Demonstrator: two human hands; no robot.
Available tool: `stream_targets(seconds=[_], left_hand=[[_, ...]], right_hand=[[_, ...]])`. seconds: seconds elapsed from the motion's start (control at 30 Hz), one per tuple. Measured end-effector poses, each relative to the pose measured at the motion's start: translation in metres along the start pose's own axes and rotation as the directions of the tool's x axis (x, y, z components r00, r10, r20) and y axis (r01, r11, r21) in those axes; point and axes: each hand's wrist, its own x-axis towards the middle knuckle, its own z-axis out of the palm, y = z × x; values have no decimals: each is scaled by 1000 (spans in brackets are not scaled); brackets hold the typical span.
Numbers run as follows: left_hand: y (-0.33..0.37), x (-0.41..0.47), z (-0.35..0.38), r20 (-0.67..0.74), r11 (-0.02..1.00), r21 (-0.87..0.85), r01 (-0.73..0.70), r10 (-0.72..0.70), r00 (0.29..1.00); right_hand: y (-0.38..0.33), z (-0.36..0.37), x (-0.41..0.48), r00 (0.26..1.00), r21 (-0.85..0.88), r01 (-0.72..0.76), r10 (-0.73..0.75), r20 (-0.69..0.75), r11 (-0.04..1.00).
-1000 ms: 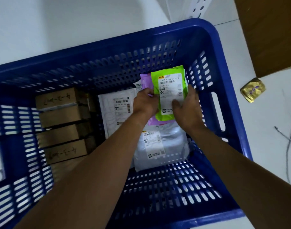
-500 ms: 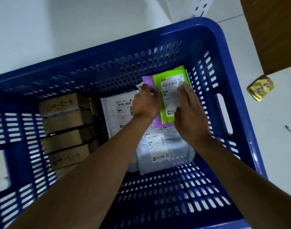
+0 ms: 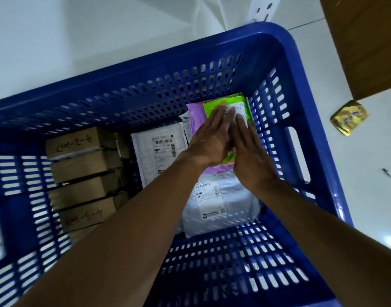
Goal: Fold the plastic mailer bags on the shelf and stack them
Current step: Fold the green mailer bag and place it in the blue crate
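A: Where is the green bag [image 3: 232, 99] now?
B: It lies under both hands, on top of the purple bag [image 3: 195, 117], in the far right corner of the blue crate [image 3: 267, 52].
A: Do the hands grasp it?
B: No. The left hand [image 3: 209, 141] is flat, with fingers straight and together, and it presses down on the bag. The right hand [image 3: 250, 156] is also flat, just to the right of the left one, with its fingers laid along the bag's right side. Neither hand holds anything.
A: What is near the hands?
B: Under the wrists, toward the person, lies a grey bag [image 3: 236, 200]. To the left of the left hand is a white bag [image 3: 159, 151], and farther left a row of brown boxes [image 3: 83, 171]. To the right of the right hand, outside the crate, lies a gold packet [image 3: 348, 117].
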Motion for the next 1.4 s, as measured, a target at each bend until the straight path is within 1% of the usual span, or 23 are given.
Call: stream_targets(seconds=[0.07,0.1,0.17,0.2,0.33,0.43,0.5,0.6,0.7,0.83,1.03,1.1,1.2,1.4], left_hand=[[-5,5,1,27,1000,25,-16,15,1000],[-7,5,1,41,999,41,-18,16,999],[-11,7,0,68,996,93,-12,5,998],[-12,9,-1,86,992,124,-10,-1,996],[-9,14,2,131,960,280,-5,-33,991],[-9,16,11,114,952,307,20,-58,992],[-10,18,14,102,941,340,10,-48,994],[-13,24,10,113,945,324,42,-82,990],[-14,29,7,116,943,323,83,-126,985],[-14,30,8,105,924,373,80,-127,986],[-10,31,2,130,911,406,67,-130,983],[-9,32,0,142,920,384,75,-139,980],[-7,33,0,121,922,378,87,-142,983],[-8,29,1,99,912,403,71,-121,988]], right_hand=[[3,6,1,999,-22,-23,24,46,999],[4,9,1,996,3,-65,65,66,998],[6,12,0,988,107,-147,140,73,983],[8,12,0,986,131,-158,151,65,979],[12,14,1,985,63,-145,138,104,987],[13,22,4,973,26,-162,155,169,987],[14,25,4,972,34,-168,160,171,985],[11,18,2,969,128,-224,207,132,966],[7,12,0,970,188,-228,207,126,955],[7,12,2,966,190,-245,223,133,951],[8,19,5,972,234,-234,222,76,944],[11,22,6,976,236,-215,201,84,948],[17,24,7,982,253,-184,165,95,950],[21,16,6,977,244,-199,173,126,949]])
